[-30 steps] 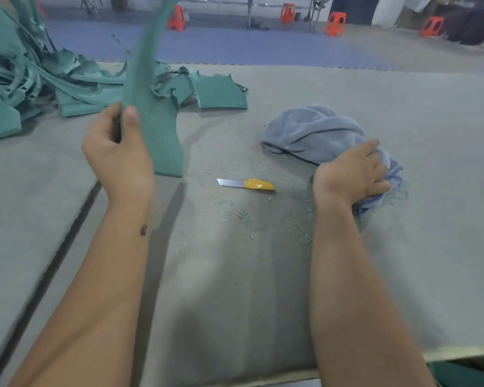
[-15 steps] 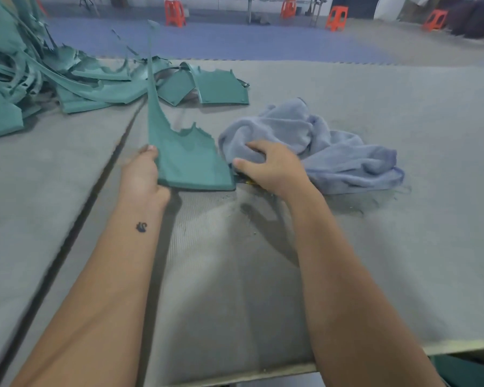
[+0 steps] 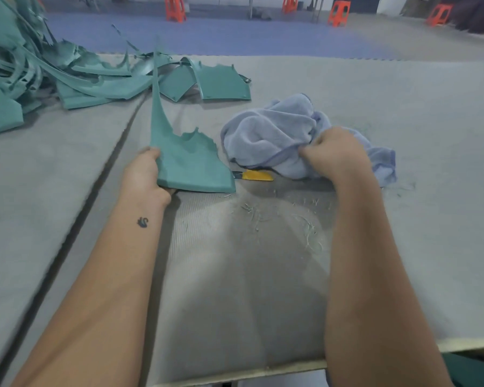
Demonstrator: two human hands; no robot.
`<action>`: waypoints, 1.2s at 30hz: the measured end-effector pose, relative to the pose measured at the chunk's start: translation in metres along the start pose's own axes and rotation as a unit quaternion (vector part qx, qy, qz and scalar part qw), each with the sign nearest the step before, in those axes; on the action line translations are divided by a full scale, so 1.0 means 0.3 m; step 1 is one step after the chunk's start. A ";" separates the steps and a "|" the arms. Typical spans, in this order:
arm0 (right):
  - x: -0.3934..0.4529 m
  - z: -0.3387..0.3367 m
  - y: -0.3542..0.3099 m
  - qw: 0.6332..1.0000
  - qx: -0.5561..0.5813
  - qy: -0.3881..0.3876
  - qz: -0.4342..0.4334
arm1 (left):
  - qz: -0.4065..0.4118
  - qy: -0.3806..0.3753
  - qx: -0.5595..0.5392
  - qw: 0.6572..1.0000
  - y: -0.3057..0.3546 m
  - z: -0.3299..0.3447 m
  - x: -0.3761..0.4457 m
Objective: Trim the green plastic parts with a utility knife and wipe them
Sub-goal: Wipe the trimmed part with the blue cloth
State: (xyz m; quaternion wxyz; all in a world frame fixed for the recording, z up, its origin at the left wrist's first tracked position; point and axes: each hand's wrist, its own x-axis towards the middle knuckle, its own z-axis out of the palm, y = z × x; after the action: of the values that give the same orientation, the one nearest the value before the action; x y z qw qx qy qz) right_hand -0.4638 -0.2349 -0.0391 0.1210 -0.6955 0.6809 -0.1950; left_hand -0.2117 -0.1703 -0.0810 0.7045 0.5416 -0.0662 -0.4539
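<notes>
My left hand (image 3: 144, 175) grips the near left corner of a green plastic part (image 3: 185, 160), whose wide end lies on the grey table while its narrow end rises away from me. My right hand (image 3: 333, 153) holds a bunch of the crumpled blue-grey cloth (image 3: 274, 129) just right of that part. The yellow utility knife (image 3: 256, 175) lies on the table between them, its blade end tucked under the green part and its far side partly under the cloth.
A heap of green plastic parts and strips (image 3: 76, 76) fills the table's far left. Green shavings (image 3: 280, 219) litter the grey mat (image 3: 235, 289) before me. The table's front edge (image 3: 235, 372) is near. Orange stools (image 3: 175, 8) stand on the floor beyond.
My left hand has brought the green part down from the air onto the table. My right hand dragged the cloth left over the knife, then pulled back right, uncovering the knife.
</notes>
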 end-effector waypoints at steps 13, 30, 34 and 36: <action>-0.152 0.134 -0.288 0.806 0.519 -0.258 -0.120 | -0.039 -0.117 -0.035 0.992 -0.021 0.040 -0.087; -0.168 0.234 -0.301 0.874 0.311 -0.294 -0.231 | -0.008 -0.132 -0.129 0.983 -0.053 0.032 -0.045; -0.192 0.235 -0.314 0.828 0.386 -0.332 -0.236 | -0.015 -0.127 -0.112 0.985 -0.052 0.025 -0.036; -0.183 0.255 -0.328 0.862 0.323 -0.300 -0.250 | -0.008 -0.129 -0.116 0.985 -0.060 0.033 -0.032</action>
State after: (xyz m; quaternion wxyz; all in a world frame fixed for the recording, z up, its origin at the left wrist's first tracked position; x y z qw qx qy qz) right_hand -0.3417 -0.1835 -0.0707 0.4850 -0.7891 0.3133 -0.2095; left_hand -0.2333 -0.1704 -0.0881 0.7442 0.3935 -0.0994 -0.5305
